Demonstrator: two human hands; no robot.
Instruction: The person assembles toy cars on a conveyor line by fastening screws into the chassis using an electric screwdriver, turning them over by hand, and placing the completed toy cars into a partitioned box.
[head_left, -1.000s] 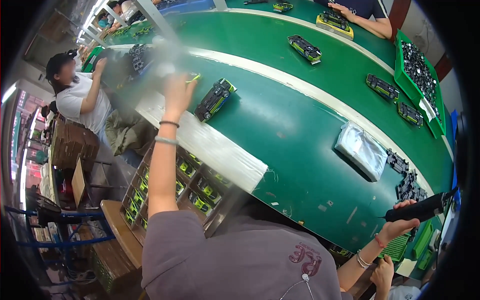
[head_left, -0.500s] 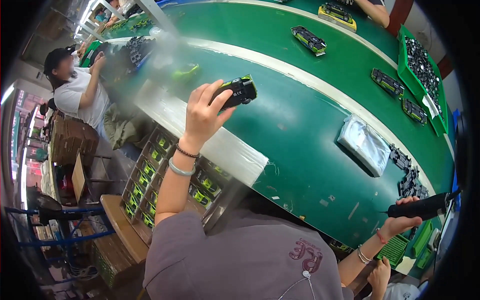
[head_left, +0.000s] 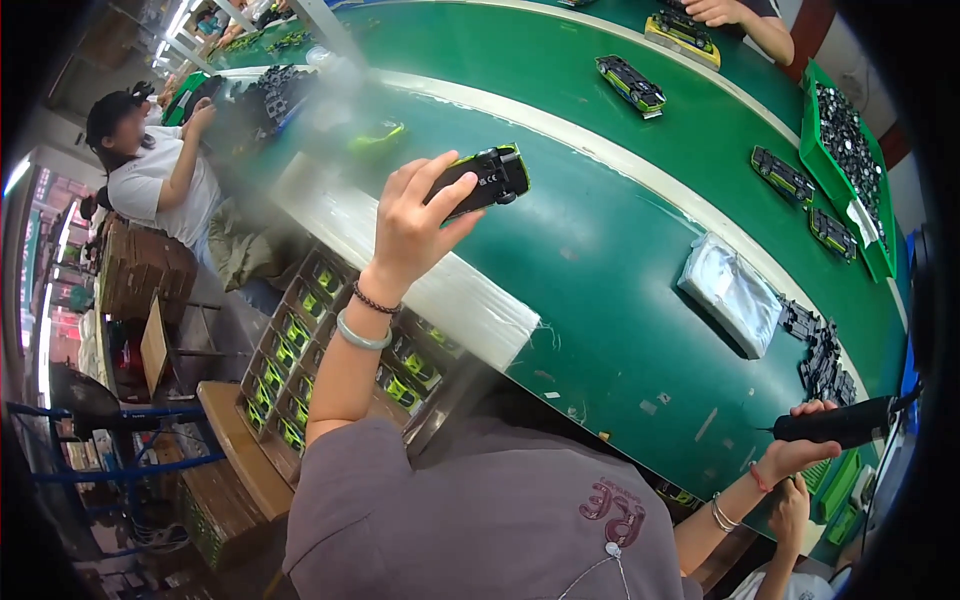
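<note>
Black-and-green toy car (head_left: 492, 180), underside showing, left hand (head_left: 412, 228) gripping it with bent fingers, right hand (head_left: 797, 457) curled round dark screwdriver (head_left: 840, 424), silvery packet (head_left: 732, 292) on green table (head_left: 600, 335)

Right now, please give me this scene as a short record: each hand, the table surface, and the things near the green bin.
Left hand: holds a toy car, underside facing the camera
Right hand: holds a black power tool, thin tip pointing left
Table surface: green table, bearing a silvery wrapped block and black plastic parts
Near green bin: two cars, undersides up
</note>
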